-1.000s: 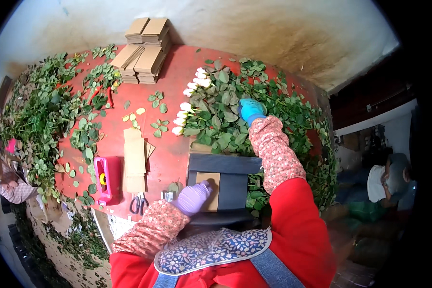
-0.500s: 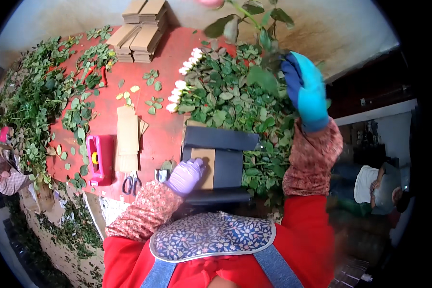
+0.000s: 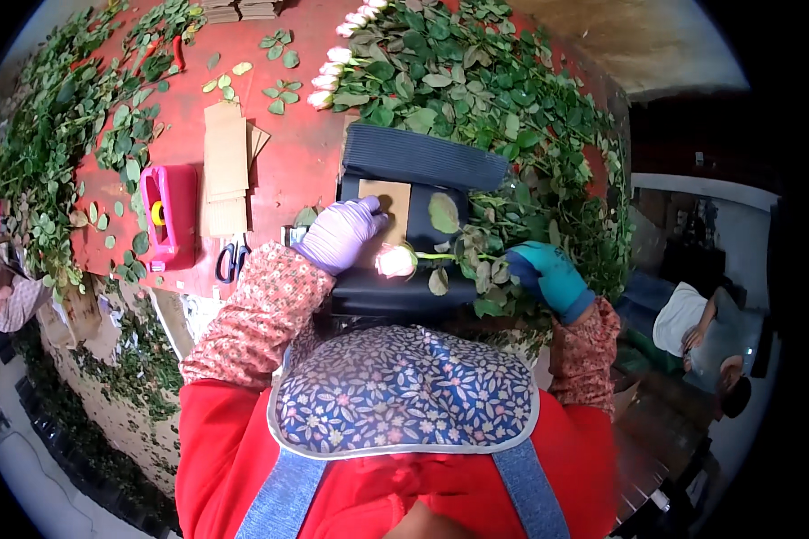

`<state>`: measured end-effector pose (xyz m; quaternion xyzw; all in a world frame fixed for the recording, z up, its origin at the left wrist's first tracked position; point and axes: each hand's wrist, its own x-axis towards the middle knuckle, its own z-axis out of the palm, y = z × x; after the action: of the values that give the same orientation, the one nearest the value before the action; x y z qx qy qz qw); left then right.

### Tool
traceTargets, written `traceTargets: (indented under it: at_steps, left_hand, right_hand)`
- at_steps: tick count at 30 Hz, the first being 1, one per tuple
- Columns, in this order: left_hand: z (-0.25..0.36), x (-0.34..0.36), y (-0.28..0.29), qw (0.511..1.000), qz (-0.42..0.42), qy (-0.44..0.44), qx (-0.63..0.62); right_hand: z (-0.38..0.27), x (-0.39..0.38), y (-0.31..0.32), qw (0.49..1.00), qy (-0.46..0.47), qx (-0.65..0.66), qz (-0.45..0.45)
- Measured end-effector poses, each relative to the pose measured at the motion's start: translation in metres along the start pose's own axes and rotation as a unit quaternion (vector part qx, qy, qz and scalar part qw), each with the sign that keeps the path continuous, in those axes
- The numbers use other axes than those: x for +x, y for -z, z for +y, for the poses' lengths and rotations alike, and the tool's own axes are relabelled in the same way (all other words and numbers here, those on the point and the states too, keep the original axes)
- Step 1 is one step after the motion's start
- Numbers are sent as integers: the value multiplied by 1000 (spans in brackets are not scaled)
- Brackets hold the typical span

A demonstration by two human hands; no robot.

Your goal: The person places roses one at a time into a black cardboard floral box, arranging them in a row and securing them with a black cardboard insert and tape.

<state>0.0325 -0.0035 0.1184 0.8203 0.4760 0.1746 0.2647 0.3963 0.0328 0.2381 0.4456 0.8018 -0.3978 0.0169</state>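
Note:
My left hand (image 3: 340, 232), in a lavender glove, rests with bent fingers on a brown cardboard piece (image 3: 385, 193) lying in a dark ribbed holder (image 3: 422, 153). Just below its fingertips a pale pink rose (image 3: 395, 260) lies across the holder, its leafy stem reaching right. My right hand (image 3: 546, 274), in a teal and dark-blue glove, is closed on that stem at the holder's right side; its fingertips are partly among leaves. Left of the holder are scissors (image 3: 234, 258), a pink tape dispenser (image 3: 169, 234) and cardboard strips (image 3: 225, 153).
The red tabletop (image 3: 292, 175) carries leafy rose stems (image 3: 476, 67) with pale heads at back right, a leaf pile (image 3: 31, 153) at left, and stacked cardboard (image 3: 243, 9) at back. Co-workers are at far left (image 3: 4, 296) and right (image 3: 706, 328).
My right hand has lifted a rose from the pile, swung it up and right, then brought it down onto the holder. My left hand stays on the cardboard. The view has shifted.

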Motion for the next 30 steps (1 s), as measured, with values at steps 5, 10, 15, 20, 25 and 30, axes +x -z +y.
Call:
traceTargets:
  at_steps: [5,10,15,20,25,30]
  left_hand:
    - [-5,8,-5,999,-46,15,8]
    - [0,10,6,997,-72,10,-4]
    - [3,10,10,994,-103,27,-8]
    - [-5,10,5,997,-82,-4,9]
    - [-12,12,2,997,-71,-6,-39]
    - [-7,15,11,993,-109,6,-36]
  right_hand:
    - [22,3,-32,999,5,-34,-38]
    - [38,9,-44,997,-10,-56,-54]
    - [24,12,-36,985,-23,-128,-111]
    - [34,9,-43,998,-3,-46,-53]
    - [23,14,-39,995,22,-81,-45]
    - [36,9,-49,997,-3,-54,-50]
